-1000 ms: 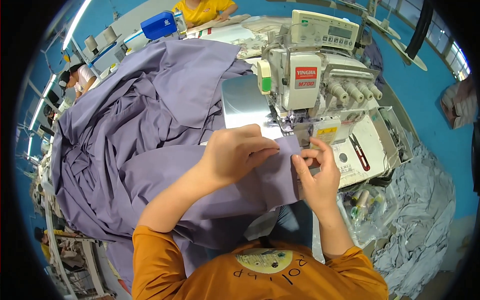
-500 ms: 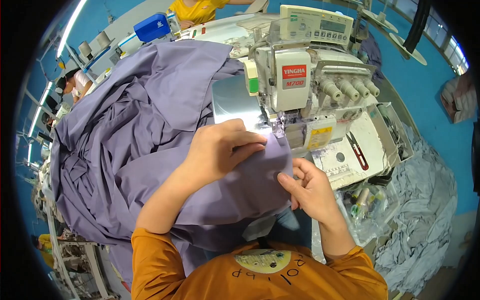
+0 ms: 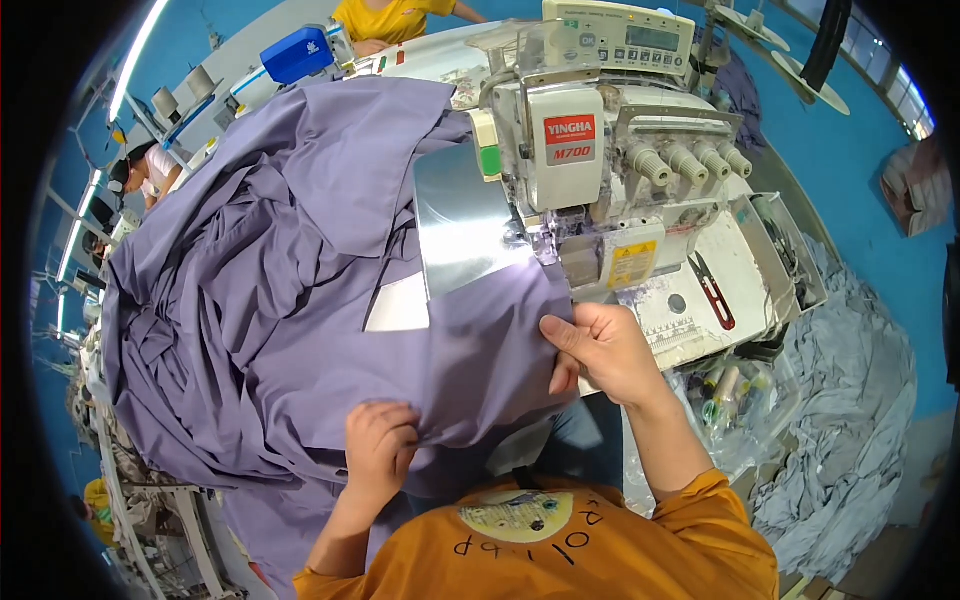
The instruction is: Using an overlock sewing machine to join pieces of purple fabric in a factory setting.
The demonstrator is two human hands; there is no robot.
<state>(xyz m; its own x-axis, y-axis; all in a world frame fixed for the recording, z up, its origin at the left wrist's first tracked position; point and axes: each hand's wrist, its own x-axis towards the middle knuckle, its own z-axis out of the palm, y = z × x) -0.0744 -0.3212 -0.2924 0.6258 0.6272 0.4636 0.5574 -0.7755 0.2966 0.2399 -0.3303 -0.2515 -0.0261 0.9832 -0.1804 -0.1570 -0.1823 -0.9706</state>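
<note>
Purple fabric (image 3: 330, 375) lies in a large, folded heap to the left and spreads across in front of a white overlock sewing machine (image 3: 565, 180). Its far edge sits by the presser foot, on a shiny metal plate (image 3: 460, 225). My right hand (image 3: 608, 352) pinches the fabric's right edge, thumb on top and fingers beneath, just in front of the machine. Lower down, near my body, my left hand (image 3: 380, 445) has its fingers curled onto the near part of the fabric.
Red-handled thread snips (image 3: 712, 292) lie on the machine's right bed, beside a tray (image 3: 785, 250). A clear bag of thread spools (image 3: 730, 400) and a pile of grey cloth (image 3: 845, 410) are at the right. Across the table sits a person in yellow (image 3: 395, 22).
My left hand has drawn back from near the presser foot to the fabric's near edge, uncovering more metal plate and a white patch. The right hand still holds the right edge.
</note>
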